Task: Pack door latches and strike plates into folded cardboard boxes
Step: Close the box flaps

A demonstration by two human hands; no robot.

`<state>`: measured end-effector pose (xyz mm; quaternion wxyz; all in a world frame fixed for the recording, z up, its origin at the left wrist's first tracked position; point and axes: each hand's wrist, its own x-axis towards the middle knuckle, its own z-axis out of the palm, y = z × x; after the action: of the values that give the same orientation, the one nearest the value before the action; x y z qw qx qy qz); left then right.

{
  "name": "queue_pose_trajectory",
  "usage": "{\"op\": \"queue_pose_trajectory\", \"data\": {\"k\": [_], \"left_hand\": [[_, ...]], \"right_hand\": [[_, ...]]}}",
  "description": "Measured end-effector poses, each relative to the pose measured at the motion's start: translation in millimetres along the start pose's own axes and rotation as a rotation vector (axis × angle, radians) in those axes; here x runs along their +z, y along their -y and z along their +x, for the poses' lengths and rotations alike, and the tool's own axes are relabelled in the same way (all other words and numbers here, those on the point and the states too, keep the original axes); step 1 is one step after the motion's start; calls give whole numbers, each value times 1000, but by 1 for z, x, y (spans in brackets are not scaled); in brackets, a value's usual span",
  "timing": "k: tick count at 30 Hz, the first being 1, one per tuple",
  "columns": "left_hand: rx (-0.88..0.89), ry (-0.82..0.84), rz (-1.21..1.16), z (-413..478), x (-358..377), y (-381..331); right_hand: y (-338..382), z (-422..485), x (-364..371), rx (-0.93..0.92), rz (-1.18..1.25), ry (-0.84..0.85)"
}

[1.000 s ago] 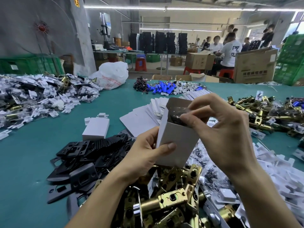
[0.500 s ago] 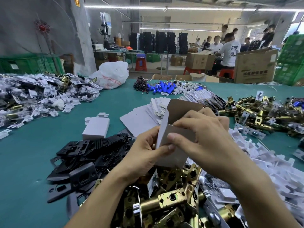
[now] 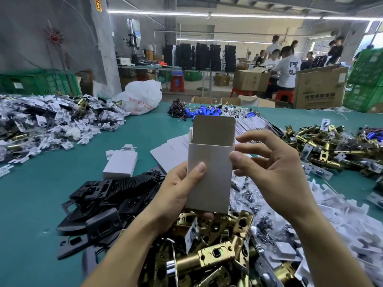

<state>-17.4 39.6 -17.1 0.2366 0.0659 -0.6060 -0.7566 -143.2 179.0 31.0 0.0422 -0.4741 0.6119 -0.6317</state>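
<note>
Though contents unseen, box (image 3: 209, 175) upright, flap (image 3: 213, 131) up; L hand (image 3: 176, 195) fingers round it, R hand (image 3: 277, 172) fingers spread.

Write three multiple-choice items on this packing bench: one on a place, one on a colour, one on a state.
1. Where does the closed white box lie?
A. On the teal table, left of the held box
B. On top of the brass latches
C. Inside a green crate

2. What colour are the strike plates piled beside the left hand?
A. Red
B. Blue
C. Black

3. How is the held box's top flap?
A. Tucked shut
B. Standing open
C. Torn off

Answers:
1 A, it rests on the bare teal surface next to the plates.
2 C, the whole pile is matt black.
3 B, the flap stands upright above the open mouth.
</note>
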Motion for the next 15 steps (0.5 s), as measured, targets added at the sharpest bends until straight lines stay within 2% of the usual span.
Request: {"op": "queue_pose_trajectory", "data": {"k": [6, 9, 15], "left_hand": [[73, 0, 136, -3, 6, -9], [66, 53, 187, -4, 4, -13], [110, 40, 433, -3, 0, -27]], "right_hand": [[-1, 0, 0, -77, 87, 41], [3, -1, -1, -71, 72, 56], [6, -2, 2, -63, 46, 53]]}}
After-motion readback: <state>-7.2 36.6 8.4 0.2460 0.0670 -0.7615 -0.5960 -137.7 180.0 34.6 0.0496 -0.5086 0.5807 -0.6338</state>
